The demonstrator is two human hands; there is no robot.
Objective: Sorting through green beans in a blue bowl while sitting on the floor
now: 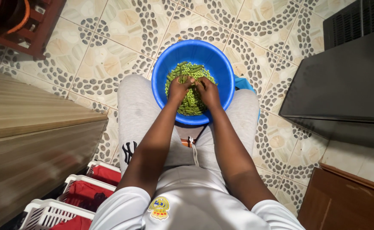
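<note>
Head view, one entry. Blue bowl (161, 81) rests between the knees on the lap of a seated person in grey trousers (138, 115); it serves as landmark.

Inside the bowl: heap of green pea pods and loose peas (191, 104), piled toward the near side.

Left hand (179, 88) and right hand (207, 90) meet over the heap, at the bowl's centre. Fingers of both are pinched together on one pod (194, 81), held between them; the exact grip is too small to read.

Handling note, as judgement: keep the pod low over the bowl so that peas drop inside, and split along the seam with the thumbs.

Left of the bowl: wooden bench (33, 123), white crates (50, 211) below. Right of the bowl: dark cabinet (344, 85). Beneath: patterned tile floor (110, 55).
</note>
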